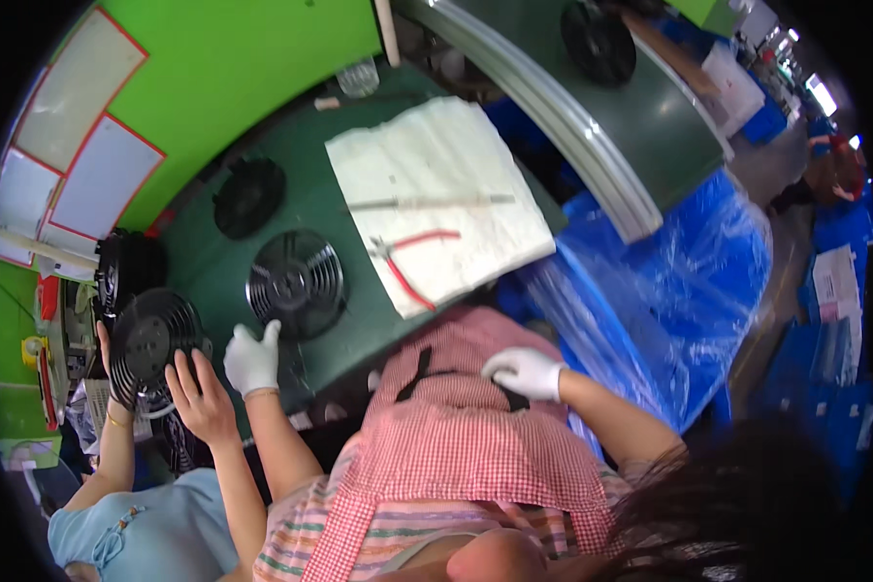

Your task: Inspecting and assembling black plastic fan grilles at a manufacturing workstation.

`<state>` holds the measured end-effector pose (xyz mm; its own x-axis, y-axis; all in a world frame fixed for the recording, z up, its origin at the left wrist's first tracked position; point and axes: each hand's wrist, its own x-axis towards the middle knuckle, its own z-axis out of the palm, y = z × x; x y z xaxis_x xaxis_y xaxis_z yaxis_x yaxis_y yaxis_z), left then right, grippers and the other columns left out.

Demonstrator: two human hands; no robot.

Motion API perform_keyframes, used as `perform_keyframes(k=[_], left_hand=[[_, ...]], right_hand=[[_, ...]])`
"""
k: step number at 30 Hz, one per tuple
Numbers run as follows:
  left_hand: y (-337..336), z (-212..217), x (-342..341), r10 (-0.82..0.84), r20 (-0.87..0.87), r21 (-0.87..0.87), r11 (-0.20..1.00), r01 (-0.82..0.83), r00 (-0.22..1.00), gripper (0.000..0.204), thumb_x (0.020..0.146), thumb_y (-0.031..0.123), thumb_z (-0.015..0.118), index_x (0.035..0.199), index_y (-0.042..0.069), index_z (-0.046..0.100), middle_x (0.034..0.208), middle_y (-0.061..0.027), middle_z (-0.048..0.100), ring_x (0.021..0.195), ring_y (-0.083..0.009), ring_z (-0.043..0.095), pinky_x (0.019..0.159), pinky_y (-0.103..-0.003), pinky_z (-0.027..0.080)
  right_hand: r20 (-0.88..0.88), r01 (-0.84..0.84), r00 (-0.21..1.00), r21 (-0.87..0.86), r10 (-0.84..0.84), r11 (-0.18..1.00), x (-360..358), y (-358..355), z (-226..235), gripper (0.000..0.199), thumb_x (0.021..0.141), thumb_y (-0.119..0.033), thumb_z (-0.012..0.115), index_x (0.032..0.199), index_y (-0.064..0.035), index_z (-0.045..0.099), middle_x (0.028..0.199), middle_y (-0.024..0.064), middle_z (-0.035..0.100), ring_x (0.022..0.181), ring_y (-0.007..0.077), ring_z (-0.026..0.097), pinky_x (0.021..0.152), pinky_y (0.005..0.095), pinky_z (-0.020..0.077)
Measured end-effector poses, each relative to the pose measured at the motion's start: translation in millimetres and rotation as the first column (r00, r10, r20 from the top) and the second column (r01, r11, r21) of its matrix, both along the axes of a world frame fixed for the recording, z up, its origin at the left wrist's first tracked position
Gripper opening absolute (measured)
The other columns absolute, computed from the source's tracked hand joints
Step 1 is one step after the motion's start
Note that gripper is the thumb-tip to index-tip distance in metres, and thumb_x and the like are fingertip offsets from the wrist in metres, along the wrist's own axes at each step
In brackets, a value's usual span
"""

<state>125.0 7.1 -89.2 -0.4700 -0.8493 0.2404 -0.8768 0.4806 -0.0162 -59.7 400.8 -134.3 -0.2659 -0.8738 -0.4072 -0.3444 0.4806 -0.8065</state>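
Observation:
My left hand [251, 359], in a white glove, is just in front of a round black fan with a ringed wire guard [294, 283] lying on the green table. Its thumb and fingers stand apart, with nothing seen in them. My right hand [526, 373], also gloved, rests over my red checked apron [456, 441], its fingers loosely bent and holding nothing that I can see. Red-handled pliers [412, 262] and a long thin tool with a pale handle [432, 202] lie on a white cloth [446, 145] beyond my hands.
At my left a co-worker in light blue [165, 524] holds another black fan [155, 339] with both hands. One more dark fan [249, 198] lies at the back of the table. Blue plastic sheeting [669, 291] and a metal-edged conveyor [553, 107] are on the right.

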Motion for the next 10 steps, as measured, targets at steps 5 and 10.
perform_keyframes(k=[5,10], left_hand=[[106.9,49.0,-42.9,-0.502,-0.520,0.529,0.446,0.722,0.691,0.019,0.083,0.020,0.071,0.088,0.002,0.068,0.080,-0.0144,0.067,0.068,-0.0308,0.064,0.066,-0.039,0.052],[165.2,1.7,-61.3,-0.863,-0.471,0.689,-0.229,0.687,0.185,0.016,0.084,0.013,0.067,0.097,0.003,0.071,0.088,-0.0152,0.069,0.086,-0.0181,0.068,0.085,-0.039,0.051]], right_hand=[[-0.053,0.035,0.997,-0.258,-0.050,0.966,9.4,14.2,-11.6,0.035,0.090,-0.011,0.050,0.124,-0.0069,0.062,0.118,0.0146,0.063,0.114,0.0297,0.058,0.103,0.0372,0.0428],[0.046,-0.207,0.975,-0.135,0.215,0.969,11.7,6.0,-7.1,0.033,0.090,-0.015,0.054,0.121,-0.0080,0.063,0.121,0.0160,0.063,0.118,0.0288,0.057,0.105,0.0382,0.0413]])
